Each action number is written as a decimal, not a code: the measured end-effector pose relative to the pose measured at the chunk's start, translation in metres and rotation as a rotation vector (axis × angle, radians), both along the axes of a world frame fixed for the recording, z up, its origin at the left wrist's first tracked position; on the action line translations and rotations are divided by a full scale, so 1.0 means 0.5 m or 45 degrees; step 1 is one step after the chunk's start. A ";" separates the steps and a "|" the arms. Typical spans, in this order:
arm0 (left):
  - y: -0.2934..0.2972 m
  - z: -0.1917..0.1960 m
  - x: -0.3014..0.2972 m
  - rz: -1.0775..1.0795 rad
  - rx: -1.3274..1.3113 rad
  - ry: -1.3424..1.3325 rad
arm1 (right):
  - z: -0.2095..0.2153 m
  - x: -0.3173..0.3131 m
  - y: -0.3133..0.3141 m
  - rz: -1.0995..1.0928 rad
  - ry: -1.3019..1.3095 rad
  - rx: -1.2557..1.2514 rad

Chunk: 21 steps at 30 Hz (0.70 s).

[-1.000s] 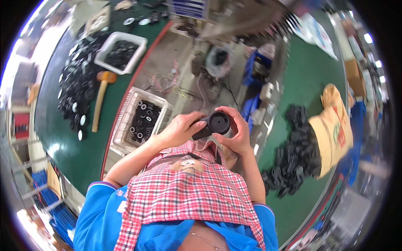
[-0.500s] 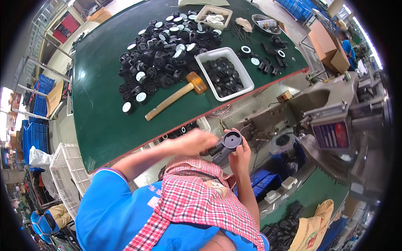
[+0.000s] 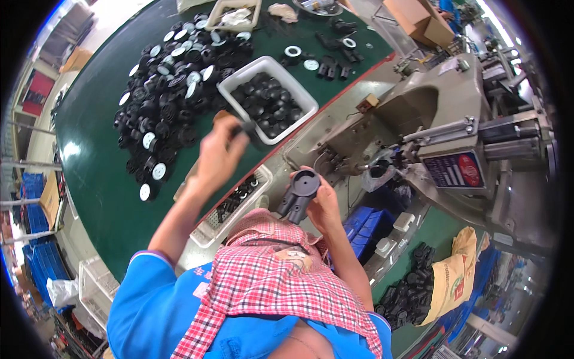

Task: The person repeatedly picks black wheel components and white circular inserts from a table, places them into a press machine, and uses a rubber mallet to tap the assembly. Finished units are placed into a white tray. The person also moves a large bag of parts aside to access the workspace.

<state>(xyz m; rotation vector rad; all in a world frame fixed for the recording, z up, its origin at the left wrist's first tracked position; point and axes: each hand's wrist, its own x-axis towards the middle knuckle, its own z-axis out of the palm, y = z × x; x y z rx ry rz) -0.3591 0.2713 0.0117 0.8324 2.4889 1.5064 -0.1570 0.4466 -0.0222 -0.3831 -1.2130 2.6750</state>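
Observation:
My right hand (image 3: 323,200) grips a black plastic fitting (image 3: 293,205) with a round cup-shaped end and tubular legs, just in front of the apron. Over the green table, my left hand (image 3: 221,151) is closed with a small black cap (image 3: 244,128) at its fingertips, somewhat blurred. It is beside the near left corner of a white tray (image 3: 306,112) filled with black domed caps (image 3: 267,102). Beneath that hand lies a mallet (image 3: 222,114), mostly covered, with only part of its head and handle showing.
A heap of black wheel-like parts (image 3: 170,78), some with white faces, covers the table's (image 3: 89,179) middle. A grey machine (image 3: 442,102) stands on the right. Below the table edge is a white basket (image 3: 209,234) of small parts. A cardboard box (image 3: 418,21) stands far right.
My left hand has left the fitting and moved forward to the tray, where a black cap shows in its fingers. My right hand still holds the fitting. The view has turned rightward.

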 end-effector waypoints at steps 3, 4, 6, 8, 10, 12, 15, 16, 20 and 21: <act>0.067 0.025 0.103 -0.545 0.388 0.325 | -0.018 -0.003 0.011 0.064 0.030 -0.182; 0.088 0.008 0.117 -0.643 0.485 0.412 | -0.022 0.001 0.013 0.050 0.025 -0.244; 0.104 0.018 0.132 -0.666 0.446 0.364 | -0.017 0.019 0.025 0.076 0.046 -0.286; 0.111 0.014 0.146 -0.705 0.483 0.369 | -0.012 0.037 0.044 0.133 0.025 -0.287; 0.119 0.011 0.155 -0.746 0.507 0.334 | -0.014 0.048 0.063 0.166 0.034 -0.300; 0.136 0.018 0.187 -0.787 0.503 0.279 | -0.007 0.069 0.084 0.194 0.054 -0.302; 0.153 -0.028 0.213 -0.819 0.526 0.182 | -0.001 0.092 0.104 0.115 0.038 -0.062; 0.156 -0.054 0.216 -0.827 0.537 0.151 | 0.012 0.095 0.104 0.075 0.028 0.038; 0.211 -0.035 0.301 -0.475 0.768 -0.600 | 0.005 0.116 0.130 -0.063 0.191 0.247; 0.212 -0.030 0.301 -0.601 0.722 -0.783 | 0.004 0.120 0.139 -0.114 0.265 0.399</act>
